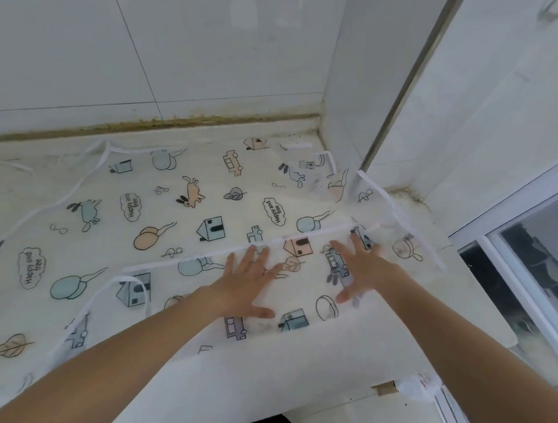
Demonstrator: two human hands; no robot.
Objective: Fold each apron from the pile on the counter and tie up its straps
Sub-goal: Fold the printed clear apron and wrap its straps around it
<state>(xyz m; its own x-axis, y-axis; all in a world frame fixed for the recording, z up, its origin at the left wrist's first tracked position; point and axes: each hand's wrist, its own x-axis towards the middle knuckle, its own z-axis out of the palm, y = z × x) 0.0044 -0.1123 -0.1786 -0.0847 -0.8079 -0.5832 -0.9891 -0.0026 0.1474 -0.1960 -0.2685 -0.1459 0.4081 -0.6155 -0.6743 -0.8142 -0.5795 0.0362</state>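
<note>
Apron [188, 207] spread flat on counter [296, 372], near flap folded over. Left hand [245, 283], right hand [361, 266] both splayed flat, pressing flap – gripping nothing. Thin slick film – fold likely springs back; loose strap [80, 186] may snag.

bright, even daylight | soft shadows | slight blur | wide-angle edge bending

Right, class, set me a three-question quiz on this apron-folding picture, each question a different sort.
1. True or false: both hands lie flat, fingers spread, on the apron.
2. Which hand is nearer the window? A left hand B right hand
3. Fill in: the speech bubbles printed on the apron read "Happy and ____".

Key: 1 true; 2 B; 3 free.
</note>
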